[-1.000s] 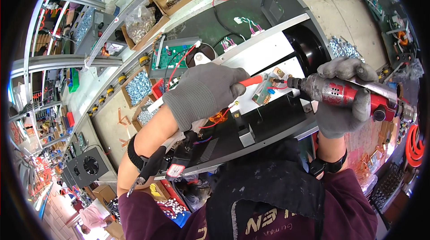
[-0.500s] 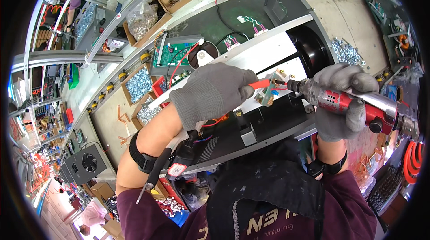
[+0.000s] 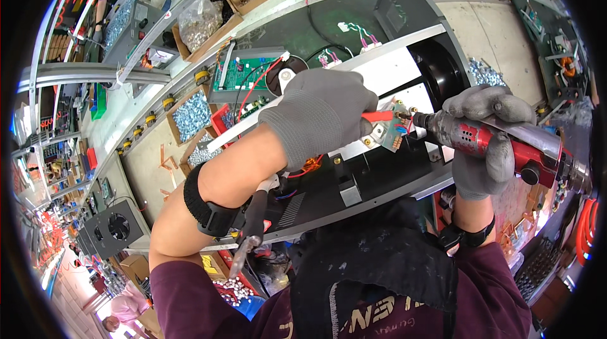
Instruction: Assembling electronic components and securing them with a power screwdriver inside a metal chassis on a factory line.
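My left hand (image 3: 325, 111), in a grey glove, is closed on a red sleeved cable end (image 3: 377, 116). The cable end reaches a small circuit board (image 3: 396, 131) standing on the white metal plate of a black housing (image 3: 297, 209). My right hand (image 3: 484, 143), also gloved, wraps round a red and silver power screwdriver (image 3: 480, 141). Its black nose points left and meets the board beside the cable end; the exact contact is too small to make out. Below my left wrist hangs a dark-handled tool (image 3: 255, 215) with a metal tip; whether my hand holds it is hidden.
Beyond my left hand lie a green circuit board (image 3: 246, 73) and a round black part with red wire. Boxes of silver screws (image 3: 193, 117) stand left. A grey upright panel (image 3: 404, 7) rises at the back, and loose screws (image 3: 485, 72) lie right.
My left hand and forearm have shifted right and a little up. The small board has turned and moved slightly right. The dark-handled tool has swung nearer the forearm. The screwdriver has barely moved.
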Demonstrator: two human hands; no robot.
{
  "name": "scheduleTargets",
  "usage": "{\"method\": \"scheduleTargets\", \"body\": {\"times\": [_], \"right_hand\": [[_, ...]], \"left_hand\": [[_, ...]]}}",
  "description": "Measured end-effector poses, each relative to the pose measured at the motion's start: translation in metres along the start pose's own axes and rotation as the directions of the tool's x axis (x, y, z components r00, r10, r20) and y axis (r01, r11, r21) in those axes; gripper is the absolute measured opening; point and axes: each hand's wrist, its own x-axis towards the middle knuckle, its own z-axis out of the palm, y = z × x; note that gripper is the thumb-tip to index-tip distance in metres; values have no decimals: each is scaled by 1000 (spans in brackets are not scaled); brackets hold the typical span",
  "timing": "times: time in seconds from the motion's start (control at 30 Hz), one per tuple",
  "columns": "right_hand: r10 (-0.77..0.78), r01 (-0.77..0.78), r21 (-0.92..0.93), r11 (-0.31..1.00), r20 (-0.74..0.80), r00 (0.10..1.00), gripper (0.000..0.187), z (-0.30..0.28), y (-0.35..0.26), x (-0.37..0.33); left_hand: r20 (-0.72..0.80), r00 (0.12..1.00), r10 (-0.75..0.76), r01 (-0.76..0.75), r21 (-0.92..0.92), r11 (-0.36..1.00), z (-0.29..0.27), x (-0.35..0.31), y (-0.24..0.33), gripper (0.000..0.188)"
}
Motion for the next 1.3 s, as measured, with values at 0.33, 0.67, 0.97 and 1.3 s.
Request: {"method": "scheduleTargets", "body": {"times": [0.33,0.67,0.97,1.3], "right_hand": [[158,-162,-213,964,-35,987,32,28,-1,14],[0,7,-57,998,127,992,36,33,-25,21],[-315,194,341,920,346,884,43,86,-67,19],[-387,328,206,922,452,804,43,117,-81,3]], "left_hand": [[38,993,-107,93,276,957,0,26,6,13],[-220,975,-46,-82,-537,840,-16,-6,-31,24],[-146,970,-192,-163,-984,-75,2,-103,-7,38],[-218,940,-264,-222,-975,13,6,-128,20,38]]}}
